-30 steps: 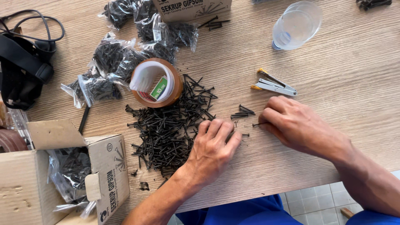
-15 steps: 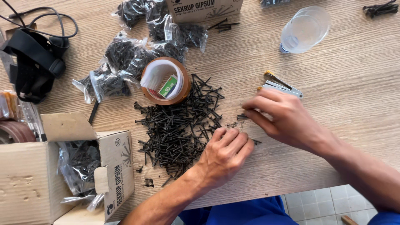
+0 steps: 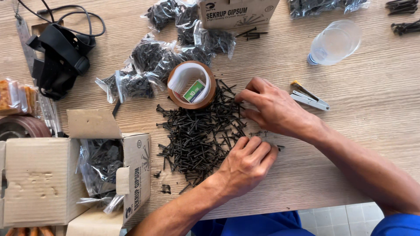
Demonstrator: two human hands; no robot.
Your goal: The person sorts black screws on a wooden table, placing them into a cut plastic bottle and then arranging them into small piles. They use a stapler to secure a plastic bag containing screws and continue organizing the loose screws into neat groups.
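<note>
While the left hand (image 3: 247, 164) lies curled on the screw pile (image 3: 199, 131), grip unclear, the right hand (image 3: 273, 109), fingers spread at three o'clock, could scatter screws off the counter (image 3: 372, 113).

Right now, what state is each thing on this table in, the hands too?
Left hand: palm down, fingers curled on the edge of the screw pile.
Right hand: fingertips reaching into the pile.
Loose black screws: scattered in a heap.
Tape roll: lying flat.
Cardboard box: flaps open, bagged screws inside.
Stapler: lying untouched.
Plastic bottle: on its side.
</note>
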